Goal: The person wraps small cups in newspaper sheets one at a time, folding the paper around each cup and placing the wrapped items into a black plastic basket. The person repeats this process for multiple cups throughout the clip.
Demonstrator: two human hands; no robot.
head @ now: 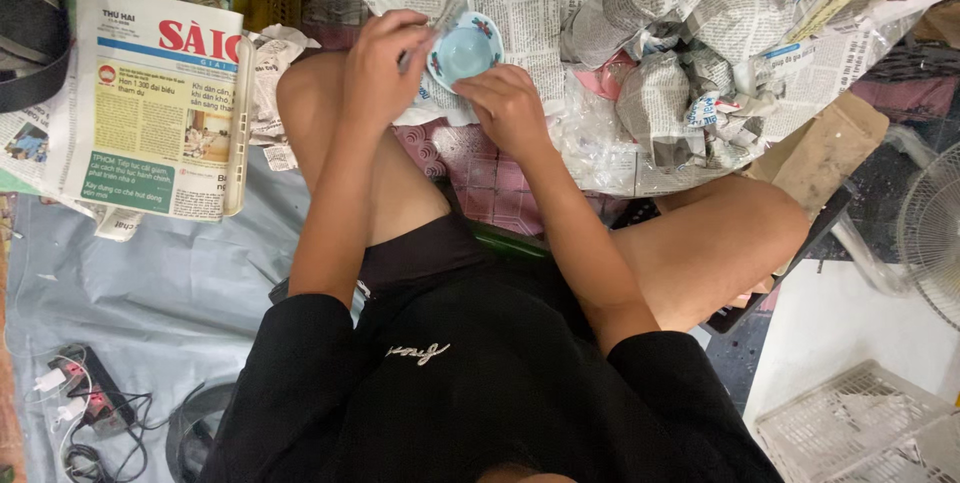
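Saucer pinched by both hands' curled fingers.

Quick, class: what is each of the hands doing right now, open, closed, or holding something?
Left hand: closed on the rim of the small blue bowl.
Right hand: closed on the bowl's lower edge.

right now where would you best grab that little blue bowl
By the rim, from both sides. The small blue bowl is tilted, opening toward the camera, with the left hand and right hand already at opposite edges; the floral rim offers a thin, pinchable lip.
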